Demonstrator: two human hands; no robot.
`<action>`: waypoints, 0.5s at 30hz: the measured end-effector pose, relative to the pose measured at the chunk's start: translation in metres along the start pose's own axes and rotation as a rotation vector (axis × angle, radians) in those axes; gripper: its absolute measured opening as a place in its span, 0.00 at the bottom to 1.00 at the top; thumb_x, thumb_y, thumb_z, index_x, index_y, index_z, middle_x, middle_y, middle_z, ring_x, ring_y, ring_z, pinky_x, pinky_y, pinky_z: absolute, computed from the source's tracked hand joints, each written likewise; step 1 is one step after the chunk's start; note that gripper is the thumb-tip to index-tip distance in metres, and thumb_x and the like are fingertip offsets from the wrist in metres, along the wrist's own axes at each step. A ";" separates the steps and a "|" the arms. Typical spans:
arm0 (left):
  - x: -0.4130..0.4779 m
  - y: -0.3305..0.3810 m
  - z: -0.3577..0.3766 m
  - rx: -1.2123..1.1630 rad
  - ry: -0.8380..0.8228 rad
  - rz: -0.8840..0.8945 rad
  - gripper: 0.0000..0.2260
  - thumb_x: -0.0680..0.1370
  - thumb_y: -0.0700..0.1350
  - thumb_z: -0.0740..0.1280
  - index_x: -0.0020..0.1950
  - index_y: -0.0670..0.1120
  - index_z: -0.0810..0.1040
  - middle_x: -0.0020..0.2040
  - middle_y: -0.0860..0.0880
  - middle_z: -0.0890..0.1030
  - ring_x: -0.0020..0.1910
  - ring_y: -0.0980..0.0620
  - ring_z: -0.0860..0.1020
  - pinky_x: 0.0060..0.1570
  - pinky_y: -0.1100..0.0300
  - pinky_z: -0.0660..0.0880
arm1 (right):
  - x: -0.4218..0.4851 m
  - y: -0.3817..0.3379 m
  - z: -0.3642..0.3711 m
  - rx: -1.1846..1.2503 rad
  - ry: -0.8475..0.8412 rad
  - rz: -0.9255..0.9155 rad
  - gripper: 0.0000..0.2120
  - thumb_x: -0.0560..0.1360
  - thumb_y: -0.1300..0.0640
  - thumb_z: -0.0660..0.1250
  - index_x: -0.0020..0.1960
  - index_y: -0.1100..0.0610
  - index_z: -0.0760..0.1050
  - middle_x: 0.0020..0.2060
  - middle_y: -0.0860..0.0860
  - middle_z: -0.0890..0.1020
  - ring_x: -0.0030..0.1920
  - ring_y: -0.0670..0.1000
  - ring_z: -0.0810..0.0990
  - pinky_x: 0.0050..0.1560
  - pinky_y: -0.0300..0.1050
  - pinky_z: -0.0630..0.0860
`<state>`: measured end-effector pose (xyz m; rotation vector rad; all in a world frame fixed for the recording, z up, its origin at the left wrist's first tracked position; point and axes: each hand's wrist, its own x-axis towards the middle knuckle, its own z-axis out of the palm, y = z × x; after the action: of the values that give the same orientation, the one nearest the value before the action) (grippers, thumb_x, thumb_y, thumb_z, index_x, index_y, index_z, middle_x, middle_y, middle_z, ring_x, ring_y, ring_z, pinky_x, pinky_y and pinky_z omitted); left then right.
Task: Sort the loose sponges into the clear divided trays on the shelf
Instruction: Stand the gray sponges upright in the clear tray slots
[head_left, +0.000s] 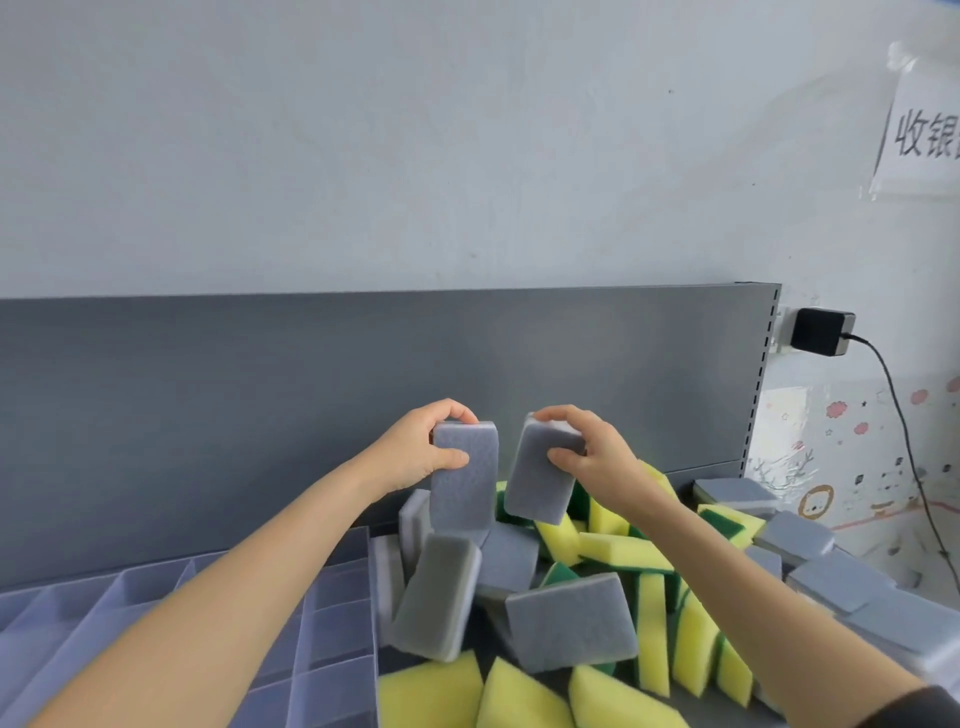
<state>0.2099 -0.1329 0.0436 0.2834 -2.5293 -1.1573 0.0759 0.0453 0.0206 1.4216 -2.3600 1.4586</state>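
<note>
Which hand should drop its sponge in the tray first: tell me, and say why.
Left, likely. The left hand, gripping the left sponge, is nearer the tray; the right hand, gripping the right sponge, hangs over the pile, farther off.

Trays (332, 618) left of sponge pile (571, 613)

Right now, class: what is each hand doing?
Left hand: grips the upright grey sponge.
Right hand: grips the tilted grey sponge.
</note>
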 end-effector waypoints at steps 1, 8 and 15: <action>-0.008 0.000 -0.003 0.008 0.015 -0.007 0.12 0.75 0.36 0.66 0.55 0.47 0.73 0.53 0.46 0.76 0.47 0.51 0.76 0.44 0.59 0.75 | -0.005 -0.005 0.002 0.006 -0.007 -0.010 0.19 0.75 0.67 0.61 0.59 0.48 0.73 0.56 0.53 0.75 0.53 0.51 0.73 0.48 0.35 0.68; -0.072 0.010 -0.016 0.046 0.100 -0.048 0.11 0.75 0.35 0.66 0.55 0.47 0.73 0.52 0.48 0.75 0.46 0.53 0.75 0.40 0.63 0.73 | -0.043 -0.039 0.018 0.009 -0.071 -0.072 0.18 0.75 0.65 0.61 0.58 0.44 0.72 0.52 0.51 0.74 0.44 0.42 0.72 0.43 0.30 0.66; -0.131 0.018 -0.032 0.042 0.144 -0.111 0.11 0.75 0.36 0.66 0.53 0.49 0.74 0.53 0.47 0.76 0.48 0.52 0.75 0.43 0.58 0.76 | -0.073 -0.070 0.036 0.011 -0.127 -0.105 0.18 0.75 0.64 0.62 0.60 0.46 0.72 0.55 0.52 0.74 0.47 0.47 0.73 0.43 0.31 0.67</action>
<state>0.3421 -0.1022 0.0473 0.5052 -2.4400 -1.0827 0.1828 0.0592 0.0170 1.6609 -2.3102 1.3971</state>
